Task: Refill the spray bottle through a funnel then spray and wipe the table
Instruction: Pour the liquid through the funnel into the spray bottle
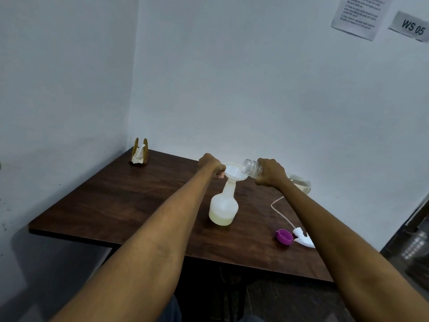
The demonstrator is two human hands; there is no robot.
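Note:
A translucent white spray bottle stands upright on the dark wooden table, its top off and a shallow layer of pale yellow liquid at the bottom. A white funnel sits in its neck. My left hand grips the funnel's left rim. My right hand holds a clear plastic bottle tipped sideways, its open mouth over the funnel. The white spray head with its thin tube lies on the table at the right, next to a purple cap.
A wooden napkin holder with white tissue stands at the table's far left corner. A clear container sits behind my right forearm by the wall. White walls close in the table's left and far sides; two paper notices hang upper right.

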